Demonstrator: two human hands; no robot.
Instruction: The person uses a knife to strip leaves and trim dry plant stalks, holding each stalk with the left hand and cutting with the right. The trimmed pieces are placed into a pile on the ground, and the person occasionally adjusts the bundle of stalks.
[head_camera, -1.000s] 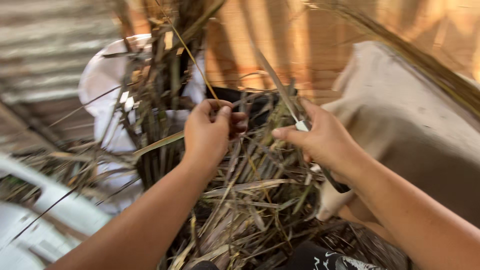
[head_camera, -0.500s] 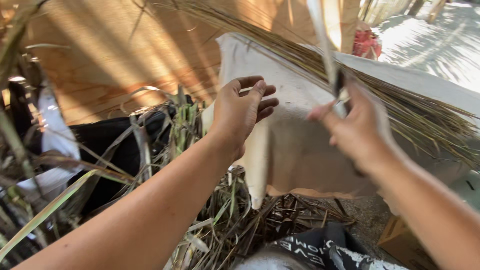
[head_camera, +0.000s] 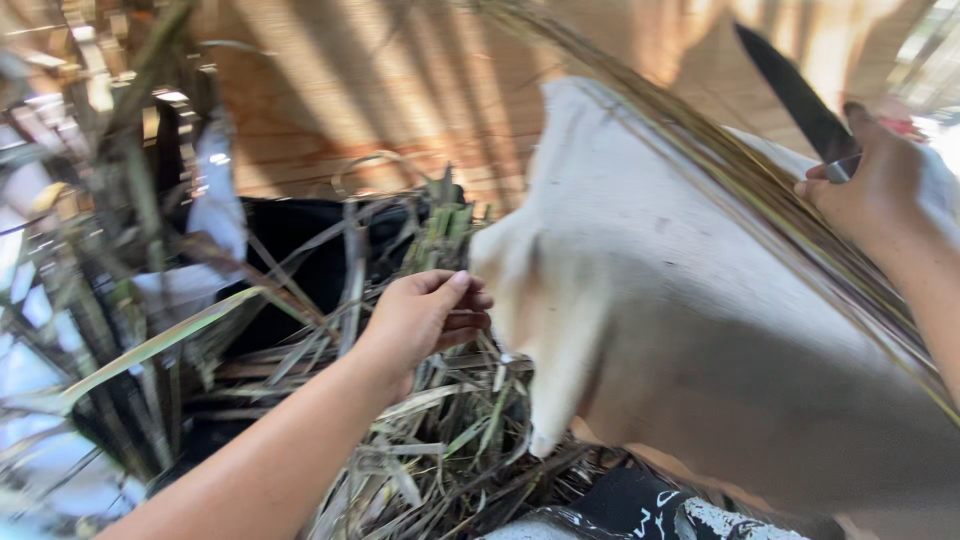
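Hands apart: left hand (head_camera: 425, 318) curled among cut stalks (head_camera: 440, 240), grip unclear; right hand (head_camera: 885, 190) clamped on one knife (head_camera: 800, 100), far right. One pale sack (head_camera: 680, 330) between.

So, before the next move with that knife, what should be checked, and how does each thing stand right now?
1. Knife firmly in the right hand: ok.
2. Blade pointing away from the left hand: ok, it points up and away.
3. Left hand well apart from the blade: ok.
4. What the left hand's curled grip holds: cannot tell.
5. Leaf pile within reach: ok, under the left hand.
6. Pale cloth clear of the blade: cannot tell.
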